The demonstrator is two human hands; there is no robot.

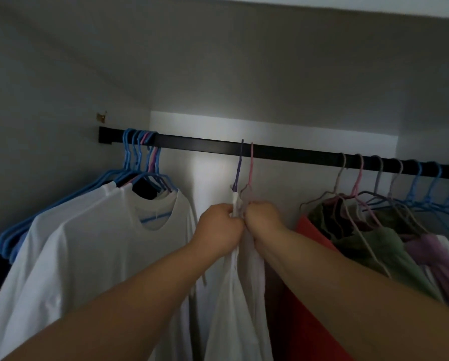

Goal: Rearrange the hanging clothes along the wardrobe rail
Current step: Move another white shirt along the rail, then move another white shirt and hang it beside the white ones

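A black rail (283, 152) runs across the wardrobe. At its middle hang two white garments (240, 295), one on a purple hanger (238, 168) and one on a pink hanger (250, 165). My left hand (219, 230) grips the shoulder of the garment on the purple hanger. Right beside it, my right hand (263, 220) grips the garment on the pink hanger. Both hooks sit on the rail. White shirts (93, 243) on blue hangers bunch at the left end. A red garment (311, 282), a green garment (374, 251) and a lilac garment (434, 256) hang to the right.
The rail bracket (105, 138) meets the grey left wall. Bare stretches of rail lie on both sides of the two middle hangers. A pale back panel (210, 157) shows behind the rail. A ceiling edge (322, 3) is above.
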